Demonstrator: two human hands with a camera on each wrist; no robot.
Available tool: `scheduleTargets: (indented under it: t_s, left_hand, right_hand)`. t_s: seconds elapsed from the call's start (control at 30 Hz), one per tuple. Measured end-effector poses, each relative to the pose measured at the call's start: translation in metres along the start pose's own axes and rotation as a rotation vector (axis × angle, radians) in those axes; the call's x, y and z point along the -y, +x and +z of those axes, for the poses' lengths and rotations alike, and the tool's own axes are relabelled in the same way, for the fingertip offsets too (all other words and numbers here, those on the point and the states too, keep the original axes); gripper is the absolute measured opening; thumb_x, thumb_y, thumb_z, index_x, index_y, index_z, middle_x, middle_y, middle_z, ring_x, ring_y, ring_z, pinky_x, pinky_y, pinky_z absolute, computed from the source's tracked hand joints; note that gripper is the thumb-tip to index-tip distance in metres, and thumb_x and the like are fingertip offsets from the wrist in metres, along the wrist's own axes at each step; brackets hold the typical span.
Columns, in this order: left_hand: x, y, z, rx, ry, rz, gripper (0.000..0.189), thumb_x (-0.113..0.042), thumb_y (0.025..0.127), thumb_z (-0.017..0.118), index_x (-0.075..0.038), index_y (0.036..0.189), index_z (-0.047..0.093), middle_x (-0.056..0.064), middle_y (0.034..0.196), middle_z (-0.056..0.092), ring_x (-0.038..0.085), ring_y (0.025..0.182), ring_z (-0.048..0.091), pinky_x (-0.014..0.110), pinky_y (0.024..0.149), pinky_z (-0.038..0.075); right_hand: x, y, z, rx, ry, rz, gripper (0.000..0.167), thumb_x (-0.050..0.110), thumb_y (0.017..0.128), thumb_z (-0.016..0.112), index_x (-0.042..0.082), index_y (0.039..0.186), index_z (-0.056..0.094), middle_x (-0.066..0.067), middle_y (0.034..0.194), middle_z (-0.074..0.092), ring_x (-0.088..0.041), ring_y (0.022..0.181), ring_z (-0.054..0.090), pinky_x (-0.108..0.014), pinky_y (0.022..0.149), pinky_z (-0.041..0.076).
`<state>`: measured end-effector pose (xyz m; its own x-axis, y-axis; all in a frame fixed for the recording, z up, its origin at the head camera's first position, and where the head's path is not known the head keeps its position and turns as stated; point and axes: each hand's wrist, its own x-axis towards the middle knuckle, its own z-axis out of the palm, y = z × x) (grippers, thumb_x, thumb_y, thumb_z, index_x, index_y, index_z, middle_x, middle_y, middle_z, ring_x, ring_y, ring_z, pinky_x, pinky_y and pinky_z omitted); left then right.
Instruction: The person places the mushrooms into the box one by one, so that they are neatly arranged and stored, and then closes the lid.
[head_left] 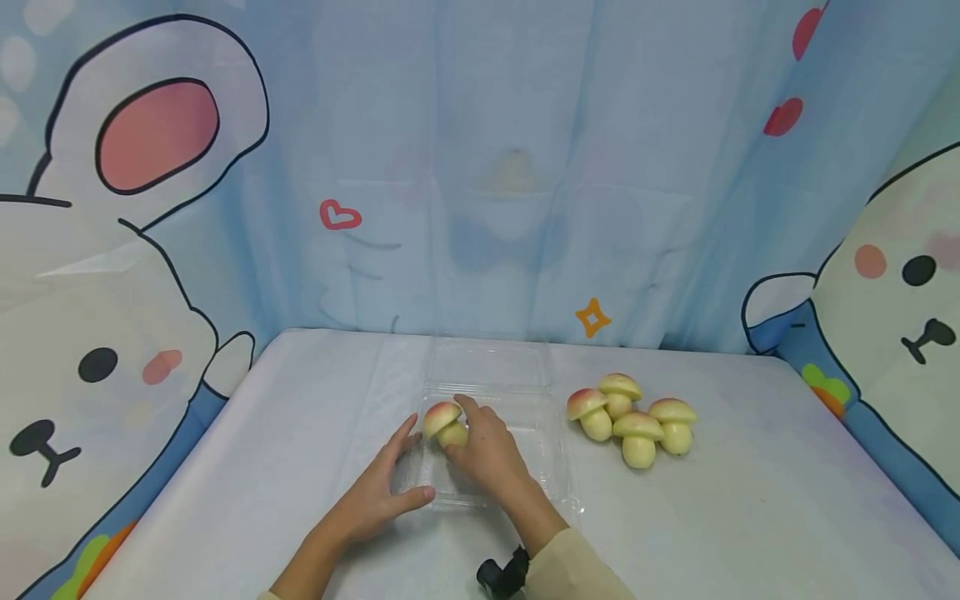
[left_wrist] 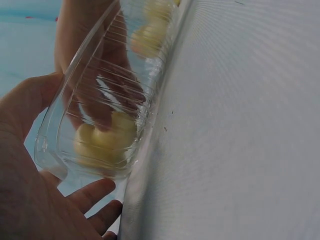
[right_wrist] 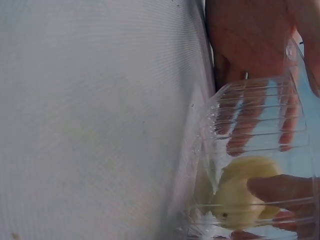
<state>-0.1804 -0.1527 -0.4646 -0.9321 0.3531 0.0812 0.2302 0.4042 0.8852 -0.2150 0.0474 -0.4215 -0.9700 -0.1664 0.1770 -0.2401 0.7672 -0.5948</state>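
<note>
A toy mushroom (head_left: 441, 419) with a red-tinged yellow cap leans at the left end of a clear plastic box (head_left: 542, 454), whose hinged lid lies open toward the back. My right hand (head_left: 491, 454) reaches into the box and holds this mushroom between thumb and fingers. Through the ribbed wall, the left wrist view shows the same mushroom (left_wrist: 102, 142) low in the box. My left hand (head_left: 375, 496) stands around the box's left end with fingers spread, its thumb near the front edge. In the left wrist view, that thumb (left_wrist: 47, 90) lies right at the rim.
Several more toy mushrooms (head_left: 637, 437) stand grouped on the white-covered table (head_left: 750, 508), right of the box. A small black device (head_left: 504, 575) sits by the right sleeve (head_left: 573, 567). Behind the table hangs a blue cartoon curtain (head_left: 495, 275).
</note>
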Motion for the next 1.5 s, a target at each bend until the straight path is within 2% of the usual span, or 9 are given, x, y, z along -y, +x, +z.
scheduleTargets:
  t_s: [0.2, 0.53, 0.8, 1.23, 1.5]
  left_hand:
    - [0.000, 0.001, 0.002, 0.008, -0.004, 0.005, 0.097, -0.035, 0.094, 0.074, -0.025, 0.168, 0.012, 0.020, 0.164, 0.036, 0.045, 0.155, 0.026, 0.073, 0.119, 0.019]
    - [-0.001, 0.000, 0.001, -0.004, 0.012, 0.008, 0.098, -0.034, 0.093, 0.074, -0.023, 0.168, 0.012, 0.020, 0.164, 0.037, 0.044, 0.155, 0.026, 0.072, 0.120, 0.019]
    - [-0.001, 0.002, 0.000, -0.002, 0.031, 0.013, 0.097, -0.035, 0.094, 0.073, -0.026, 0.168, 0.012, 0.019, 0.164, 0.037, 0.045, 0.155, 0.026, 0.073, 0.119, 0.020]
    - [0.000, -0.002, 0.000, 0.003, 0.015, -0.002, 0.097, -0.035, 0.093, 0.073, -0.028, 0.168, 0.011, 0.020, 0.164, 0.036, 0.046, 0.155, 0.024, 0.074, 0.118, 0.018]
    - [0.000, -0.001, 0.000, 0.005, 0.008, 0.015, 0.098, -0.034, 0.093, 0.073, -0.026, 0.168, 0.011, 0.021, 0.164, 0.037, 0.046, 0.155, 0.025, 0.074, 0.119, 0.018]
  right_hand:
    - [-0.005, -0.002, -0.003, -0.001, 0.022, 0.000, 0.073, 0.015, 0.082, 0.083, 0.007, 0.148, 0.052, -0.022, 0.121, 0.066, -0.038, 0.110, 0.066, -0.055, 0.088, 0.055]
    - [-0.005, -0.008, -0.010, 0.011, 0.056, -0.014, 0.077, 0.018, 0.085, 0.083, 0.007, 0.152, 0.048, -0.024, 0.127, 0.062, -0.039, 0.115, 0.064, -0.057, 0.095, 0.054]
    - [-0.003, -0.018, -0.020, -0.064, 0.074, -0.048, 0.078, 0.018, 0.085, 0.085, 0.009, 0.153, 0.047, -0.026, 0.134, 0.058, -0.043, 0.120, 0.063, -0.059, 0.098, 0.053]
    - [0.000, -0.026, -0.027, -0.109, 0.117, -0.043, 0.079, 0.018, 0.087, 0.083, 0.012, 0.156, 0.045, -0.025, 0.140, 0.056, -0.043, 0.124, 0.062, -0.061, 0.100, 0.052]
    - [0.001, -0.031, -0.031, -0.123, 0.132, -0.043, 0.078, 0.019, 0.088, 0.081, 0.014, 0.157, 0.044, -0.023, 0.143, 0.055, -0.042, 0.127, 0.060, -0.061, 0.102, 0.050]
